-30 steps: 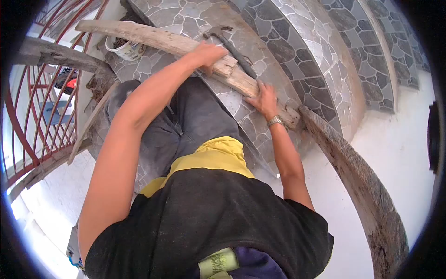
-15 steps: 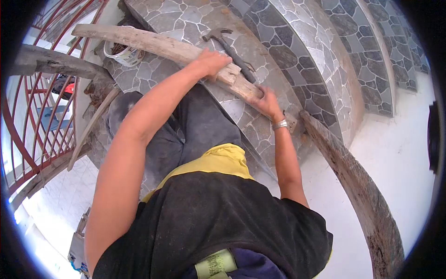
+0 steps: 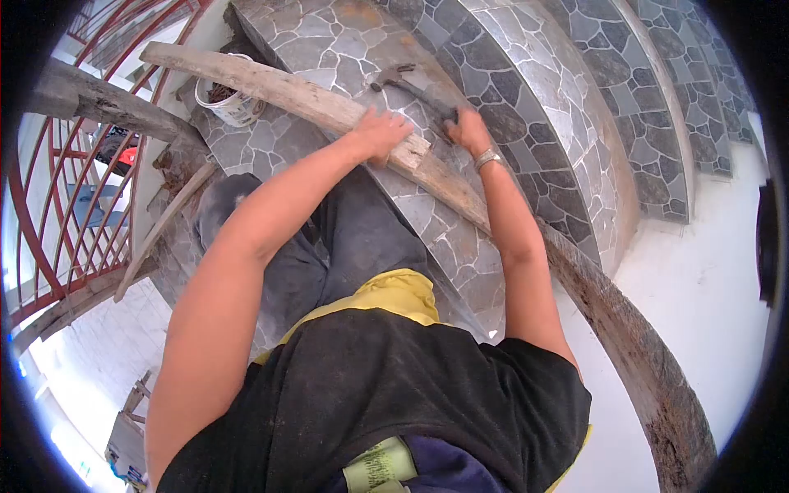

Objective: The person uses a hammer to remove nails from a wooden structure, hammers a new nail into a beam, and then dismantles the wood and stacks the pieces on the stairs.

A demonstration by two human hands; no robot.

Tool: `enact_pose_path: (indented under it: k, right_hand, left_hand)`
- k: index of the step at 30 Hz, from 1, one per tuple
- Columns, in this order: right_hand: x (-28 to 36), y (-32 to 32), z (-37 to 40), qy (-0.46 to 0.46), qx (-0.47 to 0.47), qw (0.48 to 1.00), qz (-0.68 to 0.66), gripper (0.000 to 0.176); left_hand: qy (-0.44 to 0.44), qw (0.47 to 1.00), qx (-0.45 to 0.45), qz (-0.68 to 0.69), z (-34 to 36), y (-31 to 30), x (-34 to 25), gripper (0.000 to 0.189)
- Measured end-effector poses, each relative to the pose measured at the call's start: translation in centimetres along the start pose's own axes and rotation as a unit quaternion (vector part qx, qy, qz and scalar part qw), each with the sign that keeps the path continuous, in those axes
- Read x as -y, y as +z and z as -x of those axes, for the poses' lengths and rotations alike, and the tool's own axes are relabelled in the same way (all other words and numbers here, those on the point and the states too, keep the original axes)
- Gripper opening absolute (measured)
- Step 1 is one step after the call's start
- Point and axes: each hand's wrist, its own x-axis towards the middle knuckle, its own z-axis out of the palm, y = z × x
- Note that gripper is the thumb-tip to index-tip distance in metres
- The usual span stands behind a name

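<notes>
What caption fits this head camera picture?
Left hand presses a weathered wooden plank onto grey stone-tiled steps while right hand grips a dark metal hammer.

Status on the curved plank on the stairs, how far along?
Done: the curved plank lies along the tiled step, with a short block on it. In hand: the left hand presses the plank beside the block, and the right hand curls on the handle of the hammer, which lies flat on the step. Left, seemingly: any hammering. A pail sits at the far end.
</notes>
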Motion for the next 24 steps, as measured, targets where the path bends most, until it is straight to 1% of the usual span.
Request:
enact_pose_path:
  k: [3, 4, 6, 7, 9, 10, 12, 14, 15, 17, 18, 20, 21, 23, 24]
  right_hand:
    - [-1.0, -1.2, 0.1, -0.001, -0.086, 0.996, 0.002, 0.038]
    - [-0.8, -1.1, 0.5, 0.009, -0.153, 0.987, 0.047, 0.027]
    - [-1.0, -1.0, 0.3, -0.004, -0.159, 0.987, 0.015, 0.026]
    - [-1.1, -0.8, 0.4, -0.009, -0.161, 0.987, -0.001, 0.026]
    - [-0.6, 0.2, 1.6, 0.006, -0.107, 0.994, 0.003, 0.024]
    - [-0.4, 0.8, 2.3, 0.012, -0.079, 0.997, 0.004, 0.024]
    - [-1.2, 3.0, 3.3, 0.017, -0.085, 0.996, 0.009, 0.024]
    - [-1.5, 3.8, 3.8, 0.042, -0.088, 0.995, 0.01, 0.026]
    - [-1.1, 3.6, 3.7, 0.039, -0.119, 0.992, 0.022, 0.026]
    - [-0.3, 3.3, 3.7, 0.035, -0.178, 0.982, 0.047, 0.027]
    - [0.3, 2.3, 3.8, 0.034, -0.167, 0.985, -0.012, 0.027]
    - [2.0, -0.5, 3.5, 0.029, -0.14, 0.981, -0.133, 0.028]
    - [3.4, -2.1, 3.7, 0.016, -0.103, 0.982, -0.156, 0.028]
    - [6.6, -5.6, 4.4, -0.008, -0.03, 0.979, -0.204, 0.028]
    - [8.2, -7.2, 4.7, 0.004, -0.007, 0.974, -0.228, 0.031]
  left_hand:
    - [-0.007, 0.999, 0.032, 0.032, -0.4, -0.3, 0.0, 0.097]
    - [-0.005, 0.999, 0.029, 0.031, -0.4, -0.4, -0.1, 0.085]
    - [-0.004, 0.999, 0.022, 0.027, 0.0, -0.9, 0.0, 0.062]
    - [-0.004, 0.999, 0.037, 0.033, 0.1, -1.2, 0.0, 0.07]
    - [-0.006, 0.997, 0.067, 0.049, 0.6, -3.0, -0.5, 0.085]
    - [-0.007, 0.997, 0.063, 0.054, 0.7, -3.0, -0.5, 0.091]
    - [-0.004, 0.996, 0.057, 0.062, 0.4, -2.4, -0.3, 0.105]
    - [0.002, 0.996, 0.072, 0.054, 0.1, -2.3, -0.2, 0.109]
    - [0.003, 0.996, 0.079, 0.049, 0.1, -2.4, -0.1, 0.111]
    - [0.001, 0.99, 0.068, 0.126, 0.4, -3.3, 0.2, 0.113]
    - [-0.001, 0.984, 0.061, 0.166, 0.4, -3.6, 0.3, 0.113]
    - [0.03, 0.963, -0.071, 0.26, -0.7, -4.2, 0.9, 0.103]
    - [0.047, 0.942, -0.133, 0.304, -1.4, -4.1, 1.2, 0.099]
    - [0.123, 0.941, -0.21, 0.233, -1.7, -6.1, 0.9, 0.086]
    - [0.163, 0.934, -0.248, 0.196, -1.9, -6.9, 0.8, 0.08]
